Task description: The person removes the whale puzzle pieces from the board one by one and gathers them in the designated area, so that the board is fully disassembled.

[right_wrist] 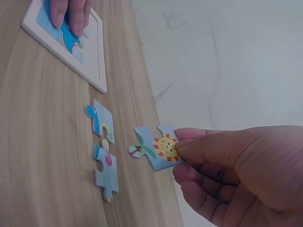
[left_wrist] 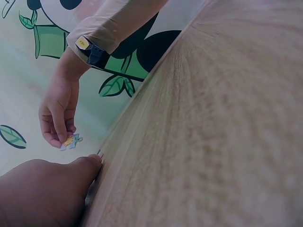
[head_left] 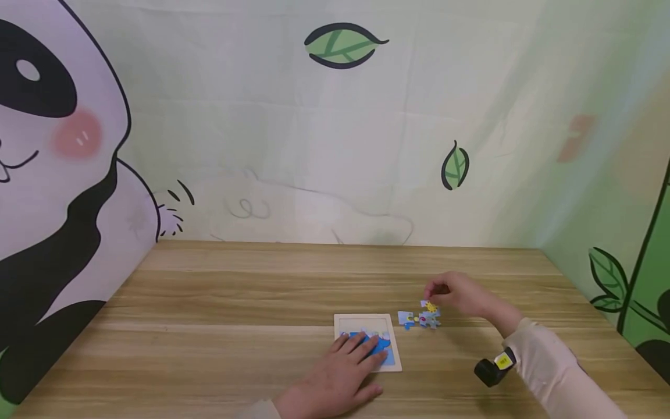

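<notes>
My right hand (head_left: 460, 294) pinches a jigsaw puzzle piece (right_wrist: 161, 147) printed with a smiling sun and a bit of palm leaf, raised above the table in the right wrist view. Below it, two more puzzle pieces (right_wrist: 103, 120) (right_wrist: 107, 171) lie on the wood, their edges close together. My left hand (head_left: 340, 372) rests with spread, straight fingers on the puzzle board (head_left: 396, 355), a pale wooden frame. Part of a blue picture (head_left: 387, 343) shows inside the frame between and beyond the fingers; the top strip of its base is bare.
The wooden table (head_left: 235, 291) reaches back to a fabric wall (head_left: 314, 145) printed with leaves and a panda (head_left: 94, 192). A black wrist camera (head_left: 492, 369) with a yellow label sits on the right sleeve.
</notes>
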`<state>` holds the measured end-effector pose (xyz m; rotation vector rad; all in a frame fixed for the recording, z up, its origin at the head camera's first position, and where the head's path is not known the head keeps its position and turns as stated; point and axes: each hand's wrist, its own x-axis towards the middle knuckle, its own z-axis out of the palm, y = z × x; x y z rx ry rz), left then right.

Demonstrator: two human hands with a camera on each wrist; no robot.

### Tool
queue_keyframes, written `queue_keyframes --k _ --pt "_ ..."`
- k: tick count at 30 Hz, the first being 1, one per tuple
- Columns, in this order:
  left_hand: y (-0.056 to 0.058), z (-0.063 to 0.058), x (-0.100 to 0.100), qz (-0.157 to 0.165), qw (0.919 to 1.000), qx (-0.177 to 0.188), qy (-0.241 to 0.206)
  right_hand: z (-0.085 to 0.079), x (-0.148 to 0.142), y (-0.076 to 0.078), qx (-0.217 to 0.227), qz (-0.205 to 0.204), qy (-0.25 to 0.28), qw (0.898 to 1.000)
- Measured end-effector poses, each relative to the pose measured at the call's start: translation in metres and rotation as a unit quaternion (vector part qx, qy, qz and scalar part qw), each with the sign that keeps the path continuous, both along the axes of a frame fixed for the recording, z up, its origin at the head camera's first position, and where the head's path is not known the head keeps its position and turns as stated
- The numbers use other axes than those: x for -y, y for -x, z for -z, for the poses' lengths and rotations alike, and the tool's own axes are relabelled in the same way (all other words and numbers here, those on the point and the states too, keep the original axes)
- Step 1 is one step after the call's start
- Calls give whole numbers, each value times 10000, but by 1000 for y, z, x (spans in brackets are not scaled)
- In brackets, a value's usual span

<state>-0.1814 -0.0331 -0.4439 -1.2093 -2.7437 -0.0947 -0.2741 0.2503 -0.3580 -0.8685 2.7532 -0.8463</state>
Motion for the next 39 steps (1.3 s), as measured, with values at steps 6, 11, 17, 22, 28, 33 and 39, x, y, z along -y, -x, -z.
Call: queue_keyframes --k 6,11,17,22,28,33,39 --pt "0 1 0 -9 10000 -47 -16 4 -7 0 4 27 -59 10000" --pt "1 1 1 -11 9999 -146 -2 8 -14 0 81 77 -59 9999" --pt "1 1 1 -22 9999 -127 -9 13 -23 1 181 -24 -29 9998" --pt "1 0 1 -18 10000 -54 -9 18 -29 1 238 -73 -37 9997" --pt "0 1 1 -31 10000 2 -2 25 -33 1 264 128 -169 9994" --pt "0 0 1 -49 9999 91 17 29 -34 1 244 232 -222 9992" --pt "0 -1 0 -68 9999 115 55 32 -36 0 399 323 -63 9987"
